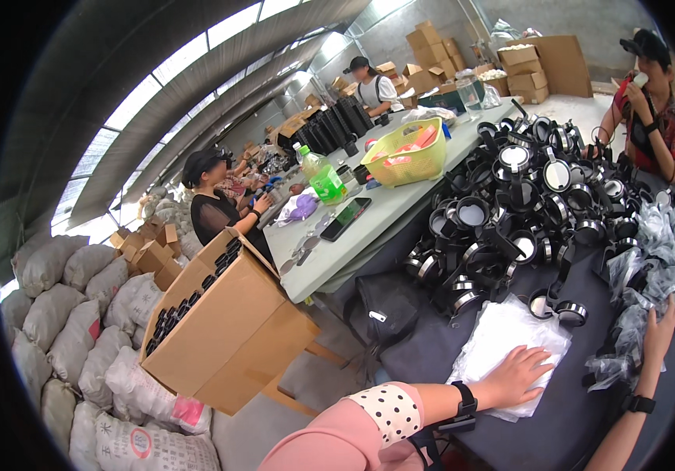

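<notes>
My left hand [516, 380] lies flat, fingers spread, on a stack of thin clear plastic bags [482, 349] on the dark tabletop. At the right edge of the table my right hand [660, 328] reaches in with its fingers stretched out, touching a heap of black pieces wrapped in clear plastic [642, 302]. Beyond the bags rises a large pile of unwrapped black pieces [510, 196] with round, silver-rimmed ends and pale discs; their exact kind I cannot make out. One such piece [558, 308] rests against the far edge of the bags.
A black bag [384, 310] lies left of the plastic bags. The adjoining green table [298, 275] holds a yellow basket [412, 161], a green-labelled bottle [325, 184] and a phone [347, 218]. Left are a carton [220, 345] and stacked sacks [78, 337]. A person [651, 118] sits across at right.
</notes>
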### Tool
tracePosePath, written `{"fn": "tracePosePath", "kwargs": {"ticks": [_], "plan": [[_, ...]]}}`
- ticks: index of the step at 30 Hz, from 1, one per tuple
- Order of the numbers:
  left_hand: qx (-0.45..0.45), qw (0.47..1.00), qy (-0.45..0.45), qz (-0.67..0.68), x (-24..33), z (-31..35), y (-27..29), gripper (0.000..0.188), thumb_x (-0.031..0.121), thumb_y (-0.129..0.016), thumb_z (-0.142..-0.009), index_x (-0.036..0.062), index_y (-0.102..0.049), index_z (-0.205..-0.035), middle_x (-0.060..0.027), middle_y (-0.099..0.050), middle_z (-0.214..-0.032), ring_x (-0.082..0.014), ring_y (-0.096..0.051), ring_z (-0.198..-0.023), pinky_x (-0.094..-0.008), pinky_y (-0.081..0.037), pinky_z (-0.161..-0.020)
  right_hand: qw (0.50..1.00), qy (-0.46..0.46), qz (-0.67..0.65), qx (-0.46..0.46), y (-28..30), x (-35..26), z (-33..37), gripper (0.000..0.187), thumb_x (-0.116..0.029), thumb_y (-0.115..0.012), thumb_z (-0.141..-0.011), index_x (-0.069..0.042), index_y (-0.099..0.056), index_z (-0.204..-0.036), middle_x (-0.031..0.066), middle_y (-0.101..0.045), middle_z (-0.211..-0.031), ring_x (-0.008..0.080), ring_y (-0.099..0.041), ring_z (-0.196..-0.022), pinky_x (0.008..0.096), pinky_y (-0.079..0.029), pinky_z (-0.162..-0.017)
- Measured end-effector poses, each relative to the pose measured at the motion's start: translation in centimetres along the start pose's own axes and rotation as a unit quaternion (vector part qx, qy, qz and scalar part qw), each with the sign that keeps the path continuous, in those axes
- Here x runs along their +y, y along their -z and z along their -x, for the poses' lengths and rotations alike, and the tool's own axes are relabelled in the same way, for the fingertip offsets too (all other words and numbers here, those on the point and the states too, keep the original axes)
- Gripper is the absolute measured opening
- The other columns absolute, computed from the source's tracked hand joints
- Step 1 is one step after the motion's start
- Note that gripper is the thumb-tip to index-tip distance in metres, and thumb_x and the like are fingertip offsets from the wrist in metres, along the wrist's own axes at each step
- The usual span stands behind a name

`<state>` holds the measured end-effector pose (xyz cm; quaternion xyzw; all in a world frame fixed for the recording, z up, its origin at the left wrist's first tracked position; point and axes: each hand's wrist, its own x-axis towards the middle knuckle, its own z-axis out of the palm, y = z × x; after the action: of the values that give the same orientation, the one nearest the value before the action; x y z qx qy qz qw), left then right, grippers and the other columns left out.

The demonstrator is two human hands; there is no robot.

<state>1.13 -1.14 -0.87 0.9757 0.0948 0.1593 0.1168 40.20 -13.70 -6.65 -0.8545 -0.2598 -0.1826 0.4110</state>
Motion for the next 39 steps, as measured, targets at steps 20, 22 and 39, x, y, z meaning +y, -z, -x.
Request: {"fn": "tracePosePath", "kwargs": {"ticks": [20, 22, 39], "plan": [[-0.006, 1.0, 0.0, 0.01, 0.0, 0.0, 0.0, 0.056, 0.03, -0.063, -0.084, 0.0073, -0.048, -0.133, -0.0144, -0.042, -0.14, -0.03, -0.034, -0.135, -0.0493, -0.025, -0.11, 1.0, -0.012, -0.029, -0.006, 0.5, -1.2, 0.3, 0.058, -0.012, -0.059, -0.087, -0.003, -0.039, -0.141, 0.0223, -0.044, -0.137, 0.0394, -0.042, -0.128, 0.0412, -0.033, -0.107], [-0.005, 1.0, -0.001, 0.01, 0.0, 0.0, 0.0, 0.056, 0.03, -0.063, -0.084, 0.0074, -0.048, -0.133, -0.0144, -0.042, -0.14, -0.03, -0.034, -0.135, -0.0496, -0.025, -0.11, 1.0, -0.011, -0.025, -0.002, 0.5, -1.2, 0.3, 0.058, -0.012, -0.059, -0.087, -0.003, -0.039, -0.141, 0.0221, -0.044, -0.137, 0.0393, -0.042, -0.128, 0.0413, -0.034, -0.107], [-0.008, 1.0, 0.001, 0.009, 0.0, 0.0, 0.0, 0.055, 0.031, -0.062, -0.085, 0.0073, -0.049, -0.132, -0.0159, -0.042, -0.14, -0.0315, -0.035, -0.135, -0.0491, -0.026, -0.111, 0.999, -0.019, -0.035, -0.016, 1.1, -2.0, 0.4, 0.058, -0.013, -0.059, -0.087, -0.005, -0.039, -0.142, 0.02, -0.044, -0.137, 0.0382, -0.043, -0.128, 0.0411, -0.035, -0.106]]}}
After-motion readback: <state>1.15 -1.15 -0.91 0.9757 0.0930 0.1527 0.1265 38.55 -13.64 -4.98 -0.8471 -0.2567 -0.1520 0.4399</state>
